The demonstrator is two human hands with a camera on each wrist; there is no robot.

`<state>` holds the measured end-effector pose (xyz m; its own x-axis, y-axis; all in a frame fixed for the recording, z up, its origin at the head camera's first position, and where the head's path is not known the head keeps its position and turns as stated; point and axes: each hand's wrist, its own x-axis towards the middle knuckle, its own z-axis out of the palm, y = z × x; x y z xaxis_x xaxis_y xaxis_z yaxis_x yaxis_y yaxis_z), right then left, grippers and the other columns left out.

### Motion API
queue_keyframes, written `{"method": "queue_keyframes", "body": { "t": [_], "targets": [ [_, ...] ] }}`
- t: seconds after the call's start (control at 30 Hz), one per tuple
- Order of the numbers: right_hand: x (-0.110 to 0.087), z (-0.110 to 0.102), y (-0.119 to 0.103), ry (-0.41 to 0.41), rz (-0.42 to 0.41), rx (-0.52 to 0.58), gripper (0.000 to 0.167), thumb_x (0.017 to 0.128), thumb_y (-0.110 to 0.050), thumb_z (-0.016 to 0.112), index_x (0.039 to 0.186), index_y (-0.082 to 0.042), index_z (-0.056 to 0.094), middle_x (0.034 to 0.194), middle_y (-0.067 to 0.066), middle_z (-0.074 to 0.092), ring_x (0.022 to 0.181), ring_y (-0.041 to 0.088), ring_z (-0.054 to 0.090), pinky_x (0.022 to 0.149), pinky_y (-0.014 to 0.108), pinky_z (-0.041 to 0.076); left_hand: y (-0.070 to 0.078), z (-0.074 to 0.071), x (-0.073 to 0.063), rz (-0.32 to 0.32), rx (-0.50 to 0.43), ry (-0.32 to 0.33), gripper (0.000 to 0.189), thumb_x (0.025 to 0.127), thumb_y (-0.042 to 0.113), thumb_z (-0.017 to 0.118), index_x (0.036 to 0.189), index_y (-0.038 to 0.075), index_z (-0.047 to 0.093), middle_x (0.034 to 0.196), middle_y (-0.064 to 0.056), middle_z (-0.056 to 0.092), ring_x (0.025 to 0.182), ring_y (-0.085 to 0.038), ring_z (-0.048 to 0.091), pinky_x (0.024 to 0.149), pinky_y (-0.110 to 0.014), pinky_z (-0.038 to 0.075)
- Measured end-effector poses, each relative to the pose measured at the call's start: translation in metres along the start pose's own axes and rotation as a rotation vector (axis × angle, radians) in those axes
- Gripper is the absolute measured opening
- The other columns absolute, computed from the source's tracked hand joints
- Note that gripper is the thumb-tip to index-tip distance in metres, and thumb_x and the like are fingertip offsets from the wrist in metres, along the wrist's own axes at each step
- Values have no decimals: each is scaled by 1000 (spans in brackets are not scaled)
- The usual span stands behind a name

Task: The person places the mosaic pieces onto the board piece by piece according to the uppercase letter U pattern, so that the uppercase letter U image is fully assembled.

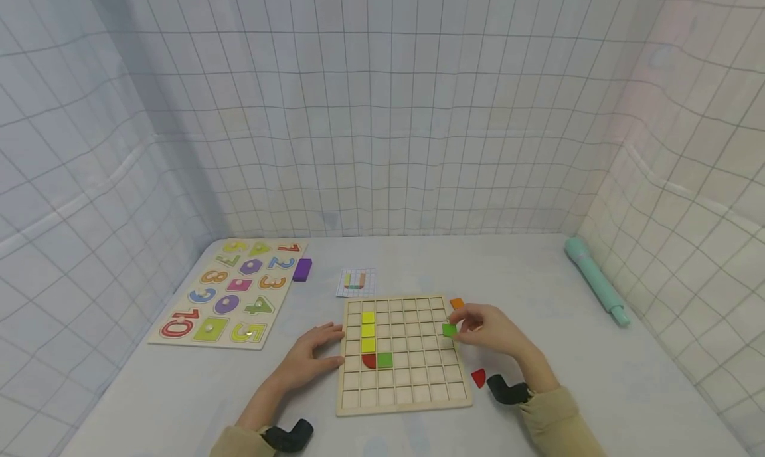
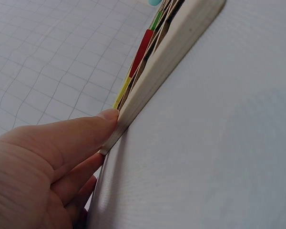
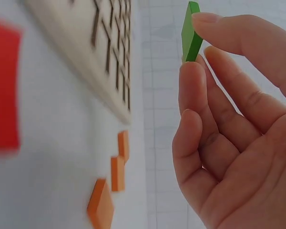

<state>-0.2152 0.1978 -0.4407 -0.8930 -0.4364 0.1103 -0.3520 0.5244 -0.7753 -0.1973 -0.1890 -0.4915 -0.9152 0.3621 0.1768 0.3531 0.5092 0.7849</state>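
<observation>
My right hand [image 1: 489, 329] pinches a green square tile [image 3: 189, 36] between thumb and fingertip, over the right edge of a wooden grid board [image 1: 403, 410]. Against the board's left edge, the fingertips and thumb of my left hand [image 1: 303, 362] rest with the fingers loosely extended. In the grid's left part, three yellow square tiles [image 1: 368, 331] form a column. Below them lies a red quarter-round tile [image 1: 369, 361], with another green square tile [image 1: 385, 360] directly to its right.
A red rounded piece [image 1: 479, 378] and three orange tiles [image 3: 117, 173] lie right of the board. Behind it is a pattern card [image 1: 356, 283]. A number puzzle board [image 1: 276, 307] and a purple block [image 1: 302, 270] are at left, a teal stick-like object [image 1: 597, 281] at right.
</observation>
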Motion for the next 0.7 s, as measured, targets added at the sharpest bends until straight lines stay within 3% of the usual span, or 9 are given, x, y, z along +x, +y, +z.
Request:
{"method": "queue_keyframes", "body": {
  "t": [0.13,0.3,0.47,0.7],
  "targets": [
    [10,9,-11,-16,-80,51,29,79,-15,75,105,-6,66,99,2,65,77,12,59,78,30,52,0,0,0,-13,-2,-5,47,81,25,73,121,4,61,134,-11,53,134,-35,34,114,-50,17],
    [21,24,-23,-54,-130,102,30,80,-13,75,107,-3,65,102,5,64,78,14,61,78,32,53,0,1,1,-26,-2,-8,47,81,25,73,122,5,61,134,-11,52,134,-34,33,114,-51,17],
    [30,40,-30,-107,-115,122,28,80,-17,75,105,-7,66,97,-1,65,78,12,61,77,28,53,3,1,1,-17,-7,4,46,80,22,74,120,3,62,133,-13,53,133,-36,34,113,-52,18],
    [36,61,-33,-142,-43,44,25,78,-18,75,101,-13,67,94,-8,64,80,10,59,73,25,53,5,0,0,-37,-11,-5,47,80,23,73,122,3,61,134,-12,52,134,-35,33,113,-52,18]
  ]
}}
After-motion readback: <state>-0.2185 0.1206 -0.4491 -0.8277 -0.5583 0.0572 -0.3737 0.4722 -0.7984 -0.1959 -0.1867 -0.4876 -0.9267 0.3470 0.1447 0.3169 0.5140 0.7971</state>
